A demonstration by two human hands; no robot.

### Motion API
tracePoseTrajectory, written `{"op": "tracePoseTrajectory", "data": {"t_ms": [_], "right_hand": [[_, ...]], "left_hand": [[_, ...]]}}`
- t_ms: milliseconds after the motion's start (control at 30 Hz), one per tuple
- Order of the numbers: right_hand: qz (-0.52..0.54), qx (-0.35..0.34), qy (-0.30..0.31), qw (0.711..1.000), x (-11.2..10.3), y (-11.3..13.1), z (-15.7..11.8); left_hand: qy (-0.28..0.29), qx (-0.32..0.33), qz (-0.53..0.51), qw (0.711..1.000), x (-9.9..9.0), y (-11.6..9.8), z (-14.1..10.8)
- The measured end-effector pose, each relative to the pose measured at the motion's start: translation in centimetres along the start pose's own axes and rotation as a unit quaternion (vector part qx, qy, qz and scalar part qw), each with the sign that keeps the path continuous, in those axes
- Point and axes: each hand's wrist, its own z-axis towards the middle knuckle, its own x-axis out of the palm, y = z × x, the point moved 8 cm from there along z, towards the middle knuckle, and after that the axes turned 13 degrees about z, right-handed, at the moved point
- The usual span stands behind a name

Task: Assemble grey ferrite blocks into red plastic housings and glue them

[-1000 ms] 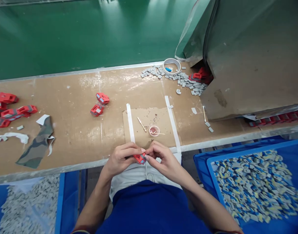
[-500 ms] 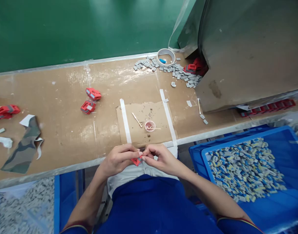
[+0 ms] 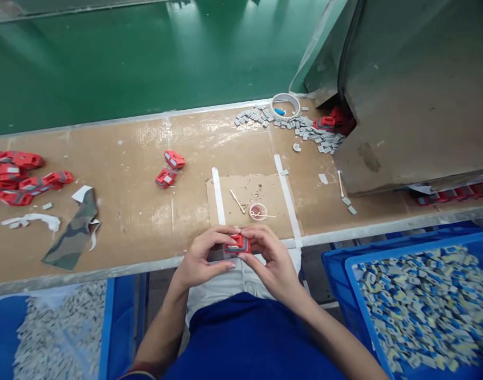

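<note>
Between my two hands is a small red and grey plastic part (image 3: 237,244), held just off the near edge of the bench above my lap. My left hand (image 3: 208,256) grips its left end, the thumb stretched below it. The fingers of my right hand (image 3: 271,258) close on its right end, thumb along the near side. Beyond the hands, a small round cup (image 3: 258,211) with reddish contents and a thin stick stands on a taped-down cardboard sheet (image 3: 221,211). A white stick (image 3: 237,201) lies left of the cup.
Two more red parts (image 3: 165,178) lie left of the cardboard, with a larger cluster (image 3: 16,171) at far left. A camouflage cloth strip (image 3: 73,232) is near them. Grey pieces surround a tape roll (image 3: 285,106) at the back. Blue bins (image 3: 354,279) flank me below the bench.
The red part has turned so its broad face shows, and my hands have shifted from a close fingertip pinch to holding its two ends. The camera view has swung left.
</note>
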Motion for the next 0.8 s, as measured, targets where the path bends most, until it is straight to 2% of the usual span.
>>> {"op": "tracePoseTrajectory", "data": {"t_ms": [167, 400, 667, 800], "right_hand": [[-0.118, -0.047, 0.014, 0.992, 0.6, 1.0, 0.2], [-0.131, -0.032, 0.048, 0.990, 0.8, 1.0, 0.8], [-0.201, -0.087, 0.057, 0.974, 1.7, 2.3, 0.5], [-0.144, -0.072, 0.041, 0.986, 1.2, 1.5, 0.4]], "left_hand": [[-0.049, -0.046, -0.024, 0.997, -0.7, 0.5, 0.0], [-0.045, -0.048, 0.006, 0.998, -0.9, 0.6, 0.0], [-0.055, -0.023, 0.027, 0.998, -1.0, 0.1, 0.0], [-0.048, -0.043, 0.023, 0.998, -0.8, 0.5, -0.1]]}}
